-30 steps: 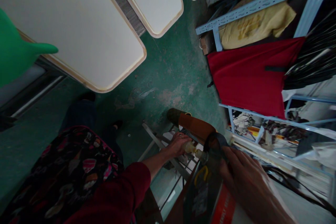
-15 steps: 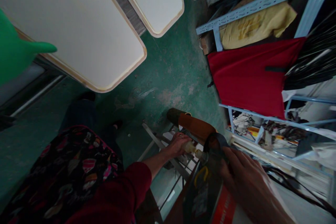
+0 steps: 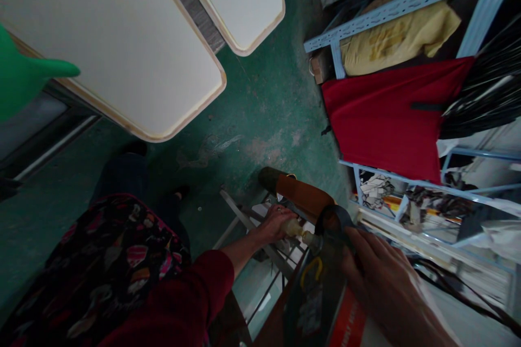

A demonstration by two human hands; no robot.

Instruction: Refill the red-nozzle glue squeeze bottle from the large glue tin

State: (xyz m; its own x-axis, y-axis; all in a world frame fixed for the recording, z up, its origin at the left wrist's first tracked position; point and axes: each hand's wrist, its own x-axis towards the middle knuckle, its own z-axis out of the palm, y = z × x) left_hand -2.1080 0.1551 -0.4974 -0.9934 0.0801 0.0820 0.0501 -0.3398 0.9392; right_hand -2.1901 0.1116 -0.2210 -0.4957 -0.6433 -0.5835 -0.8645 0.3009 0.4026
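Observation:
My left hand (image 3: 279,223), at the end of a dark red sleeve, is closed round a pale yellowish knob-like part (image 3: 292,227) of a dark machine. Coming in from the lower right, my right hand (image 3: 378,276) grips the upper side of this dark machine (image 3: 315,293), which has a yellow mark and a red label with lettering. Beyond the hands, an orange-brown cylinder (image 3: 305,198) with a dark end reaches toward the floor. Shadow hides some fingertips and the details under my right hand.
White boards (image 3: 122,49) with wooden edges stand upper left, near a green object (image 3: 20,73). Blue shelving (image 3: 407,5) on the right bears a yellow sack (image 3: 399,38) and a red cloth (image 3: 394,119). Metal legs (image 3: 240,214) stand below my left hand.
The green object has shifted slightly left in view, and the white boards sit marginally higher. Both hands keep nearly the same places and holds.

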